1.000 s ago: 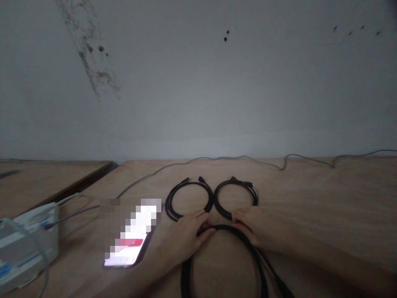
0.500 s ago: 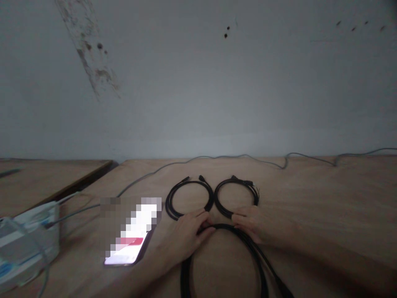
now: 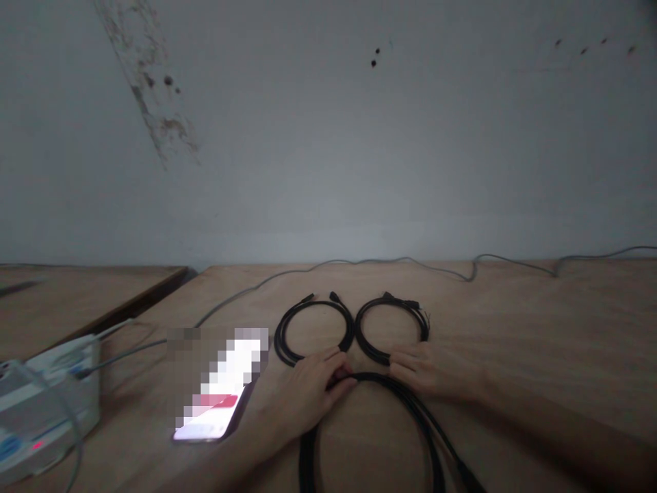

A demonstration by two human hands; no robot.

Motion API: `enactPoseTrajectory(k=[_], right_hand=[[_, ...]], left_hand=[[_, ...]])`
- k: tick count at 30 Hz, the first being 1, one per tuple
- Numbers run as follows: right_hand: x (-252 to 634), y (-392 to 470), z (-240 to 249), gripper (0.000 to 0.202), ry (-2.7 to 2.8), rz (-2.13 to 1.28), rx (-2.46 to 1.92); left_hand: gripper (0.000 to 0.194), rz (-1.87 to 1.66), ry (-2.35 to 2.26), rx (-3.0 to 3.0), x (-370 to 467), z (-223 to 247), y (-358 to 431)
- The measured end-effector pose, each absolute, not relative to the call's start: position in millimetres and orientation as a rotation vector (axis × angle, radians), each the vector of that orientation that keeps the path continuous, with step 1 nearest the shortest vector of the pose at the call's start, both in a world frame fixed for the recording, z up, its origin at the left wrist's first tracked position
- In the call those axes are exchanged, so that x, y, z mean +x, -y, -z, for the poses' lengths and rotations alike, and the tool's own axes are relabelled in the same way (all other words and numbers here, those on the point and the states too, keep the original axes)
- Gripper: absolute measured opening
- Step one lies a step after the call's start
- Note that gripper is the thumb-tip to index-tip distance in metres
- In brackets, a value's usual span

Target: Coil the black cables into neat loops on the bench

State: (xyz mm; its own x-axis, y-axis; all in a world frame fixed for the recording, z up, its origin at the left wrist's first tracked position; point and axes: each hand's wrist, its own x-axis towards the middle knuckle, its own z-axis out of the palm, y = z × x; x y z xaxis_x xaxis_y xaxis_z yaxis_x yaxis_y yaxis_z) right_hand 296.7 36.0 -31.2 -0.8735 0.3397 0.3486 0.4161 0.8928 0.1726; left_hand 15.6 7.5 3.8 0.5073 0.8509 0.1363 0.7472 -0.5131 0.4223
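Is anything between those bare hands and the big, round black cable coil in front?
Nothing visible: the left hand holds the large black cable coil, and the right hand lies close beside it.

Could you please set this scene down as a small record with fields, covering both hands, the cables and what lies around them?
left hand: pinching the top of the large black coil
right hand: fingers at the near edge of the small right coil; grip unclear
small left coil: beside the small right coil
phone: lying flat, screen lit, partly pixelated
white power strip: far left, red light showing
grey cable: running across the table near the wall
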Motion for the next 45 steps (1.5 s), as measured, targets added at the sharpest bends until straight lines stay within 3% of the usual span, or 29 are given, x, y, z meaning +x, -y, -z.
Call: enactPoseTrajectory(k=[6, 12, 15, 18, 22, 25, 45], right_hand=[[296, -38, 33, 0.023, 2.660, 0.329, -0.575], [294, -31, 16, 0.010, 2.672, -0.026, -0.773], [293, -26, 7, 0.024, 2.559, -0.255, -0.942], [290, -25, 1, 0.006, 2.412, -0.434, -1.169], [284, -26, 2, 0.041, 2.251, -0.762, -1.314], [281, -27, 11, 0.044, 2.177, -0.944, -1.341], [270, -14, 19, 0.010, 2.147, -0.672, -1.215]], left_hand=[[0.014, -0.484, -1.341, 2.441, 15, -1, -8], [0.014, -0.492, -1.347, 2.429, 14, 0, -8], [0.013, -0.485, -1.332, 2.440, 14, -1, -8], [0.014, -0.496, -1.328, 2.452, 14, 0, -8], [0.012, -0.488, -1.330, 2.449, 15, -1, -7], [0.013, -0.471, -1.340, 2.442, 15, -3, -6], [0.015, -0.452, -1.339, 2.473, 17, -5, -7]])
